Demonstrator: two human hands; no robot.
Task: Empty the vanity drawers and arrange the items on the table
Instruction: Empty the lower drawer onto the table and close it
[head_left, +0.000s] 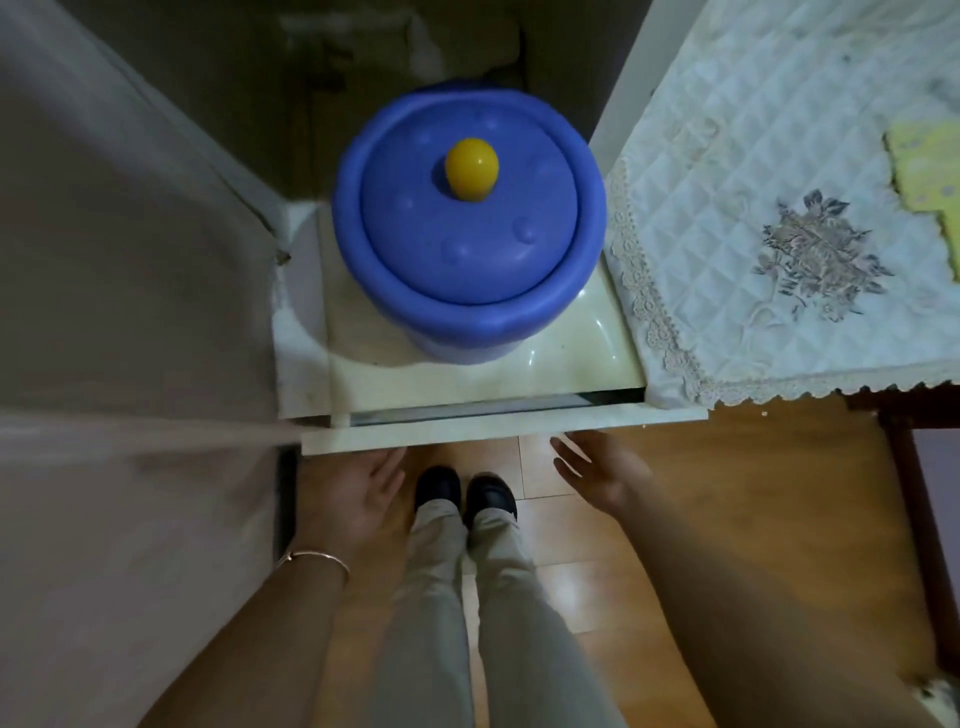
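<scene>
1. A cream drawer front (498, 428) stands slightly out from the vanity's near edge, showing a thin dark gap.
2. The left hand (358, 499) and right hand (602, 467) hang just below that front, palms open, fingers spread, holding nothing.
3. A blue lidded tub (467, 234) with a yellow knob (471, 167) fills the vanity top (571, 358).
4. A quilted lace-edged cloth (753, 208) covers the table at right.
5. Two dark shoes (465, 493) stand on the wooden floor (727, 493) between the hands.

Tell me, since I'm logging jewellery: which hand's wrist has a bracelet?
The left hand: a thin bracelet circles its wrist; the right hand is bare.
</scene>
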